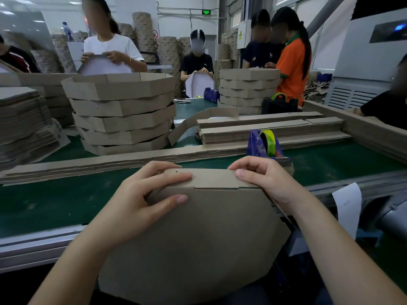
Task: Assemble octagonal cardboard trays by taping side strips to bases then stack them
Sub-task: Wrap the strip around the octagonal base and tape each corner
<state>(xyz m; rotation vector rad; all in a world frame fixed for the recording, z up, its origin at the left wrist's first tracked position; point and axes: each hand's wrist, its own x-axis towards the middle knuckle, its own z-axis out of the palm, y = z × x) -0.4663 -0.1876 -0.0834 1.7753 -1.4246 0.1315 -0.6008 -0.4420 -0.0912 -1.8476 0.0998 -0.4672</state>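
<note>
Green conveyor table (66,201), near edge: octagonal base (198,238) tilted, side strip (211,178) along its far edge. L hand (143,194) & R hand (264,181) each pinch strip against base. Tape dispenser (266,144) just beyond R hand.

Green wall display (206,12), digits illegible.

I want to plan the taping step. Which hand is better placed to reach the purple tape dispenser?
The right hand, probably. The purple tape dispenser with its yellow-green roll stands just beyond it, while the left hand is farther away and holds the brown cardboard side strip.
</note>
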